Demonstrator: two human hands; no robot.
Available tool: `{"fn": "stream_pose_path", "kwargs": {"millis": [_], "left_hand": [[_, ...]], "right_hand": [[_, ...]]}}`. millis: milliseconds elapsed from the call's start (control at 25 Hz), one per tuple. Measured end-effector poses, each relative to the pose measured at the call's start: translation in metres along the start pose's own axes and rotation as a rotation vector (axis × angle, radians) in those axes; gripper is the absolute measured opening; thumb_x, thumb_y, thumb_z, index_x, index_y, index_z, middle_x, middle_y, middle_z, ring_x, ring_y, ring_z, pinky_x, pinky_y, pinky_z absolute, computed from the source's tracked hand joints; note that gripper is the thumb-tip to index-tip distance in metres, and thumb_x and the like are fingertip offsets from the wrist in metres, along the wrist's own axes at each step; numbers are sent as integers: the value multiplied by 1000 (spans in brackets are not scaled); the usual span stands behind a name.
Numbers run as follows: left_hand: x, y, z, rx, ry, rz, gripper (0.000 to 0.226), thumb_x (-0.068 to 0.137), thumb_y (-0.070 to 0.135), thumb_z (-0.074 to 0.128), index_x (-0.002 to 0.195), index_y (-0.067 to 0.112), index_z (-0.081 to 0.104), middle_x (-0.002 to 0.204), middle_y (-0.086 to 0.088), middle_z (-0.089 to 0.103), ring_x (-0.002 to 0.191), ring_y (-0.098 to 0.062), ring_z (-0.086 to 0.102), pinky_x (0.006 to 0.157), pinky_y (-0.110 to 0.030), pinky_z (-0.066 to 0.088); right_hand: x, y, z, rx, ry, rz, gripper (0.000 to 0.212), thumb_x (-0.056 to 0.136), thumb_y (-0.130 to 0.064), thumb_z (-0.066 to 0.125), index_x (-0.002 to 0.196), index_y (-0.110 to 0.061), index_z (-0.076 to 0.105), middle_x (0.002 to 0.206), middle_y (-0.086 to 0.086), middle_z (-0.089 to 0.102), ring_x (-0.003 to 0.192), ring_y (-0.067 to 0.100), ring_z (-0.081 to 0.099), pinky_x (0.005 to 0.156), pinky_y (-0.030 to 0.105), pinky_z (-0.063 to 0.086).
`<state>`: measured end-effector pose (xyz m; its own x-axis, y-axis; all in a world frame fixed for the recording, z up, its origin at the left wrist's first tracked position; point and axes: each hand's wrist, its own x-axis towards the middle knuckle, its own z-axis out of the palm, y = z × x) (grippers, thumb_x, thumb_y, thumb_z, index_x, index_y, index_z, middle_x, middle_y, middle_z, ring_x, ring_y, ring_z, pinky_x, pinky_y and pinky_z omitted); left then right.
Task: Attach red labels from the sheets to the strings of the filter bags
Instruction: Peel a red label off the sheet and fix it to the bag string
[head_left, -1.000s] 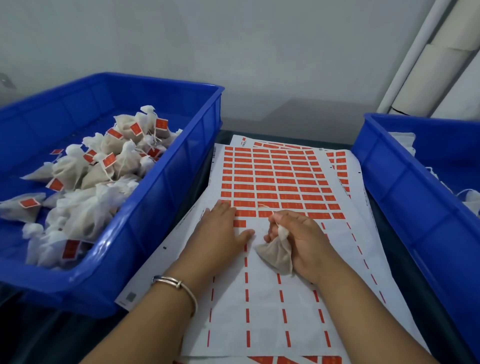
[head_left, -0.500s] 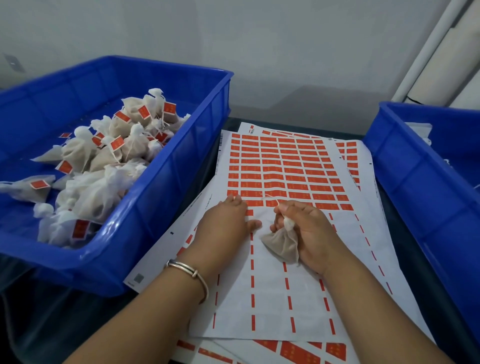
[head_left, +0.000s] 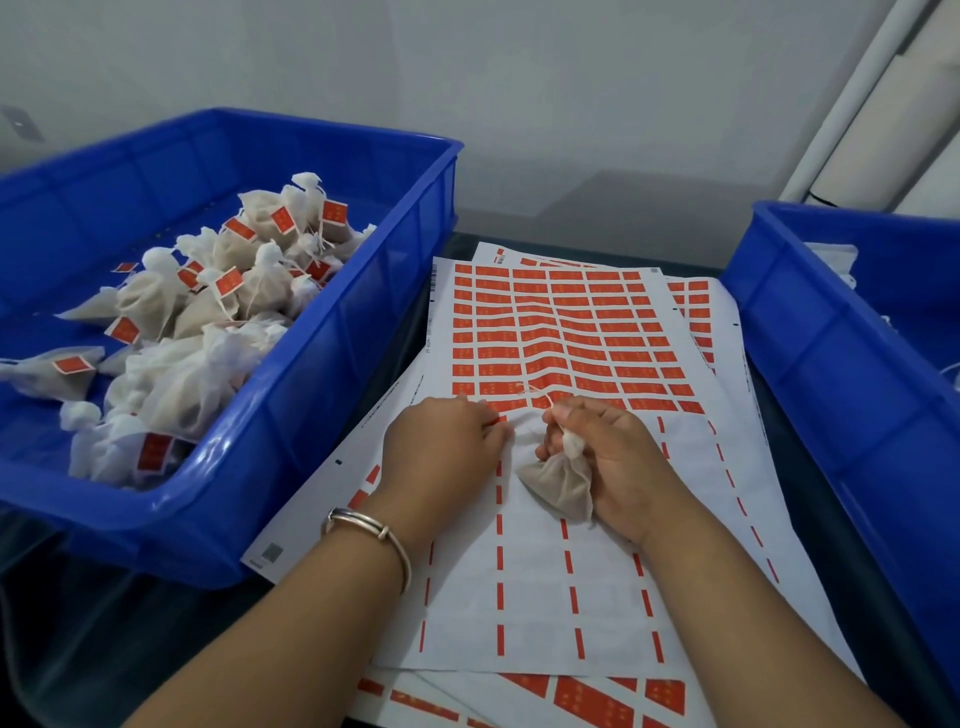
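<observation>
The right hand (head_left: 608, 457) grips a filter bag (head_left: 561, 488) by its gathered neck, so its string (head_left: 540, 397) trails onto the label sheet (head_left: 571, 519), across the nearest row of red labels (head_left: 561, 343). The left hand (head_left: 441, 447) rests beside it on the sheet's peeled part, fingertips curled at that row's edge, probably picking up a label; whether it pinches one cannot be told. Left of the sheet, the blue bin (head_left: 322, 374) holds bags already tagged.
</observation>
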<state>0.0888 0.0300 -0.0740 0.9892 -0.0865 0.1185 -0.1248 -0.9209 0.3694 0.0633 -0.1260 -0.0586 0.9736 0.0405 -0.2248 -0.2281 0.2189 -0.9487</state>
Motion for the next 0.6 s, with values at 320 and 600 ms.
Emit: {"fn": "stream_pose_path", "kwargs": {"millis": [320,600], "left_hand": [[4,-5,-2,-120,91,-83,21,91,37,54,97,27,71,97,7,70,64,-5,48,57,-15,31],[14,-12,-7,-279,117,-195,8,90,35,56,97,31,56,90,15,50,65,-2,47,56,-12,33]], "right_hand": [[-5,-3,3,-43,-8,-15,23,89,-24,61,74,-33,76,81,-10,72,72,10,70,66,23,53],[-11,-7,5,-63,-43,-54,10,77,-30,68,72,-30,76,69,-8,67,66,11,65,66,24,53]]}}
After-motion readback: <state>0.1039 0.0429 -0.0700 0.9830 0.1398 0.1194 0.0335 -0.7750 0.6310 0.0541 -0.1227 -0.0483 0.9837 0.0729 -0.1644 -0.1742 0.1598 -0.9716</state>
